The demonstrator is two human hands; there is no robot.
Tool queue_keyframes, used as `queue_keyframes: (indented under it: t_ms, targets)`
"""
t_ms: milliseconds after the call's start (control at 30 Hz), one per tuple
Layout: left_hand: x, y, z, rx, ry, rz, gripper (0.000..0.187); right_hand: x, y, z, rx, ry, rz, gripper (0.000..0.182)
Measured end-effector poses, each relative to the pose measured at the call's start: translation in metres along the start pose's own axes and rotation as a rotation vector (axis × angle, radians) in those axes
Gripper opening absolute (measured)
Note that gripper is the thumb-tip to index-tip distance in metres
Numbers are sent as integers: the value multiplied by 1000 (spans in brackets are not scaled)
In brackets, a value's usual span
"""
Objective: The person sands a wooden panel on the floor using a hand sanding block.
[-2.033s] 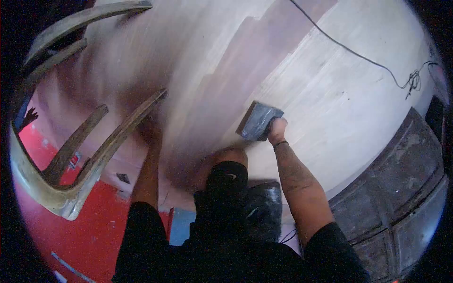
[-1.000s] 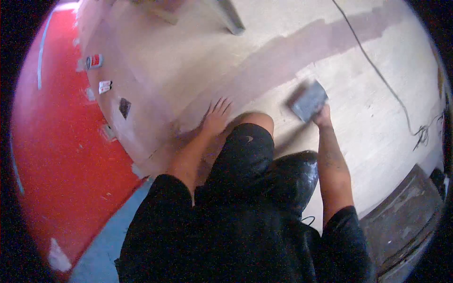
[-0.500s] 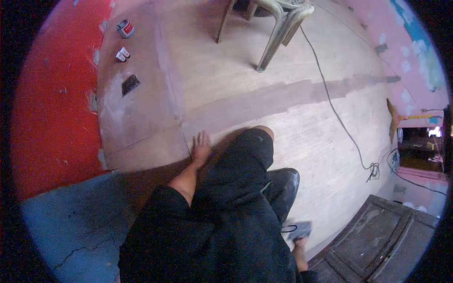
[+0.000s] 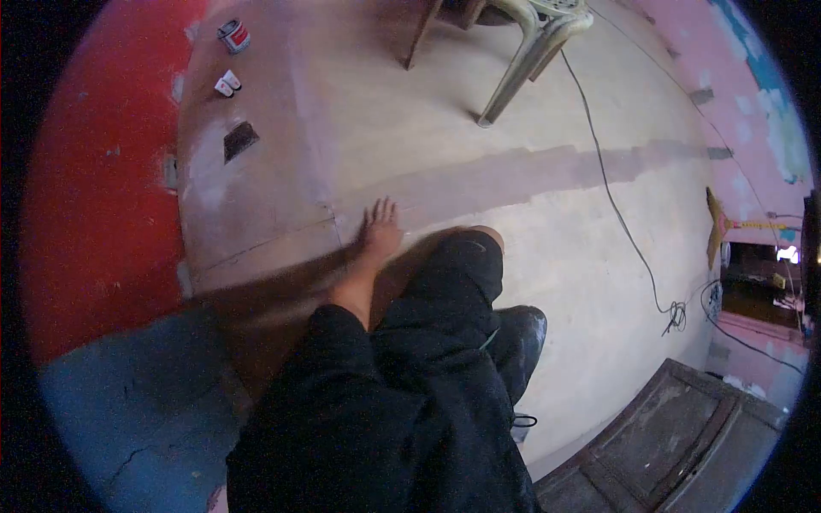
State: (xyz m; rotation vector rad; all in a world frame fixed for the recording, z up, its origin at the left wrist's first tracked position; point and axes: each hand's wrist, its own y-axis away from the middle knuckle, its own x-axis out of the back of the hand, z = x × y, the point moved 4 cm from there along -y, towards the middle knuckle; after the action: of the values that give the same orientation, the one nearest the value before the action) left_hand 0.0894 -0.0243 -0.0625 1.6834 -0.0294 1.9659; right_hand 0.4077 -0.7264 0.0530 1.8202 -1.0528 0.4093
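My left hand point(image 4: 382, 232) rests on the pale plywood-like floor point(image 4: 590, 265), fingers spread and holding nothing. It lies beside a dull pinkish-grey smeared strip point(image 4: 496, 181) that runs across the boards, near a seam between sheets. My right hand is out of sight behind my dark clothing point(image 4: 410, 410). A thin black loop point(image 4: 526, 421) and a sliver of a grey flat tool point(image 4: 519, 433) peek out at my side; the tool's kind cannot be made out.
At the far left stand a small can point(image 4: 233, 37), two small tubes point(image 4: 228, 83) and a dark square sheet point(image 4: 240, 141). A plastic chair point(image 4: 522, 60) is ahead. A cable point(image 4: 609, 192) crosses the floor at right, and a dark panelled door point(image 4: 667, 436) lies lower right.
My left hand has slid forward and slightly right along the floor. My right hand, earlier visible gripping the grey flat tool, has gone behind my body. The view has shifted slightly.
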Motion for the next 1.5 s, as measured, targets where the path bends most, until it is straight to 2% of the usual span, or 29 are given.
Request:
queue_keyframes:
  t_ms: [100, 133, 200, 300, 367, 467, 500, 533, 600, 667, 700, 767, 867, 900, 933, 1000, 1067, 1100, 1133, 1167, 1200, 1233, 1267, 1300, 1333, 1367, 1433, 1467, 1500]
  targets:
    - [-7, 24, -59, 142, -29, 94, 84, 15, -26, -11, 57, 22, -7, 52]
    - [-5, 38, -71, 206, -45, 75, 86, 23, -47, -10, 336, 74, 12, 42]
    - [-6, 47, -81, 276, -64, 81, 88, 9, -60, -51, 121, -328, 102, 36]
    - [-5, 43, -68, 363, -54, 68, 91, 16, -79, -88, 38, -525, -46, 35]
    - [-2, 29, -45, 398, -31, 53, 89, 25, -104, -62, -87, -891, -103, 24]
    - [-18, -9, 4, 278, 12, 157, 86, 29, -76, -69, -96, -985, -52, 19]
    - [-22, -21, 22, 276, 17, 159, 86, 35, -71, -49, 176, -599, 37, 18]
    - [-24, -34, 45, 154, -20, 150, 83, 38, -68, -33, 430, -203, 123, 21]
    - [-46, -65, 81, 30, -55, 145, 81, 35, -62, -63, 347, -169, 139, 20]
    - [-75, -87, 114, -215, -307, 517, 77, 28, -44, -61, 189, -113, 144, 19]
    - [-59, -85, 117, -216, -299, 507, 77, 25, -37, -56, 158, -76, 139, 19]
    - [-47, -87, 118, -291, -115, 111, 72, 25, -16, -44, 107, -11, 123, 18]
    - [-15, -47, 70, -285, 69, 98, 66, 26, 5, -21, 63, 66, 88, 20]
    - [-27, -39, 47, -277, -162, 125, 66, 26, 5, -15, 60, 82, 79, 21]
    - [-32, -26, 22, -228, -8, 166, 66, 25, 8, -17, 66, 96, 73, 22]
    - [-7, 17, -9, -141, 29, 54, 71, 31, -2, -15, 99, 125, 87, 25]
    - [-12, 56, -39, -97, 7, 5, 78, 33, -34, -26, 204, 195, 138, 28]
    - [-19, 67, -47, -75, -21, -19, 82, 40, -79, -20, 367, 262, 143, 41]
    - [-19, 77, -51, -54, -51, -134, 86, 39, -92, -49, 523, 92, 274, 41]
    - [-36, 75, -57, -20, -91, -220, 87, 42, -129, -70, 735, 37, 276, 43]
    - [-22, 73, -49, -14, -104, -262, 87, 32, -114, -133, 640, -234, 217, 39]
    - [-9, 59, -51, 67, 161, -438, 83, 19, -96, -203, 547, -517, 185, 36]
    - [20, 57, -30, 88, 281, -520, 81, 10, -140, -218, 538, -546, 159, 34]
    - [56, 57, -6, 118, 398, -601, 80, 11, -165, -245, 705, 95, 236, 21]
    - [79, 48, 15, 20, 509, -415, 74, -1, -141, -309, 751, -65, 210, 23]
    - [100, 40, 37, -82, 621, -232, 69, -17, -110, -380, 760, -246, 103, 25]
    - [122, 21, 87, -262, 1252, -261, 73, -46, -50, -485, 815, -417, -130, 29]
    - [143, 25, 119, -305, 1532, -457, 71, -66, -17, -522, 678, -678, -472, 41]
    - [169, 40, 150, -343, 1804, -669, 69, -81, 6, -546, 757, -655, -568, 47]
